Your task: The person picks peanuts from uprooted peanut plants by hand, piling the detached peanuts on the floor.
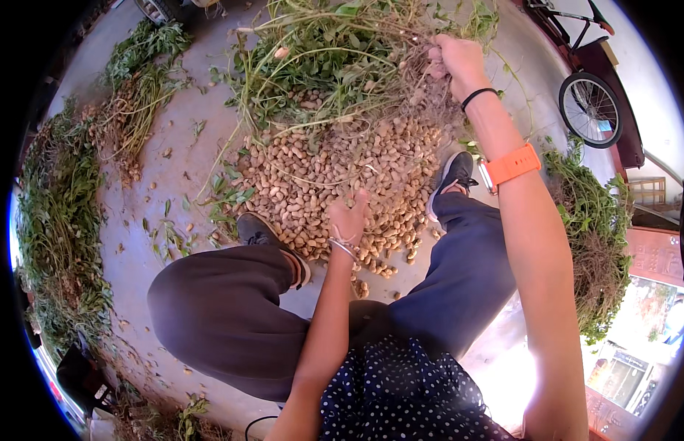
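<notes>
A wide heap of unshelled peanuts (309, 187) covers the floor between my feet. My right hand (462, 63) is raised at the heap's far right, its fingers closed around the root end of an uprooted peanut plant (416, 82). That plant's tangled roots hang below the hand, and its stems stretch left across a pile of green peanut vines (320, 66). Low above the near part of the heap is my left hand (350, 214), a bracelet at its wrist. Motion blurs its fingers, and whether anything lies in them cannot be seen.
More uprooted peanut plants (55, 220) line the left side, and another bundle (587, 220) lies to the right. A cart with a spoked wheel (590, 110) stands at the upper right. Loose leaves and peanuts dot the concrete floor (165, 143). A vehicle tyre (154, 8) shows at the top left.
</notes>
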`<state>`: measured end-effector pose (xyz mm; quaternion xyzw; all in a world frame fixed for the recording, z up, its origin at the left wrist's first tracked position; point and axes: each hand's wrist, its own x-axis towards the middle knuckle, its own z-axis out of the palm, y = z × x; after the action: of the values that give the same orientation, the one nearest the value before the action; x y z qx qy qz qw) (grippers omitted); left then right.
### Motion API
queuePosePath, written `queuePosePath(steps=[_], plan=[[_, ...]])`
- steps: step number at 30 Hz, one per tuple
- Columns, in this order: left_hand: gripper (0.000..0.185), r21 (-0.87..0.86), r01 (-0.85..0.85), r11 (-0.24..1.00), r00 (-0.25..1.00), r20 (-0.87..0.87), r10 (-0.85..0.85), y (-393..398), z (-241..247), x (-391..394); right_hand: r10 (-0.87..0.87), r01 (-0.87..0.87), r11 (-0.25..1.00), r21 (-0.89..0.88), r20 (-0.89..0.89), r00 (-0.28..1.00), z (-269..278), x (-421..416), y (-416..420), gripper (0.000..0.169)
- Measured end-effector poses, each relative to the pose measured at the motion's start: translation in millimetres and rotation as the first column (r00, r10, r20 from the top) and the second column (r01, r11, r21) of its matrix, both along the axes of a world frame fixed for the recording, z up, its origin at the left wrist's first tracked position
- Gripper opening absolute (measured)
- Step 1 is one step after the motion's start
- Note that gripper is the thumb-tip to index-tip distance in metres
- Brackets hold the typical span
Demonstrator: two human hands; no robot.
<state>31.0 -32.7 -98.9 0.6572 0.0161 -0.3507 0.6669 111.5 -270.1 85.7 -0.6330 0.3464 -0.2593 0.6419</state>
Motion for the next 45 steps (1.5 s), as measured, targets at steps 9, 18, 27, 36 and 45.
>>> queuePosePath(steps=[9, 18, 27, 36, 45], plan=[[0.051, 0.375, -0.022, 0.927, 0.818, 0.539, -0.199, -25.5, -28.0, -10.2, 0.053, -0.057, 0.996, -0.070, -0.055, 0.997, 5.6, -19.8, -32.2, 0.015], [0.045, -0.330, -0.282, 0.901, 0.920, 0.173, 0.351, -117.6, -86.5, 117.2, 0.098, -0.105, 0.994, -0.016, -0.236, 0.967, 12.6, -34.5, -5.3, 0.022], [0.029, 0.116, -0.119, 0.986, 0.806, 0.591, 0.028, -152.3, -75.6, 126.6, 0.085, -0.091, 0.996, -0.020, -0.204, 0.975, 8.1, -36.1, -23.6, 0.018], [0.015, -0.298, -0.188, 0.936, 0.942, -0.324, 0.086, -113.8, -80.9, 88.7, 0.016, -0.029, 0.994, -0.105, -0.126, 0.992, 4.6, -29.2, -21.0, 0.016], [0.017, -0.250, -0.312, 0.916, 0.883, -0.432, 0.183, -37.2, -17.8, 29.7, -0.034, 0.014, 0.979, -0.202, -0.094, 0.995, -13.6, -11.1, -21.4, 0.015]])
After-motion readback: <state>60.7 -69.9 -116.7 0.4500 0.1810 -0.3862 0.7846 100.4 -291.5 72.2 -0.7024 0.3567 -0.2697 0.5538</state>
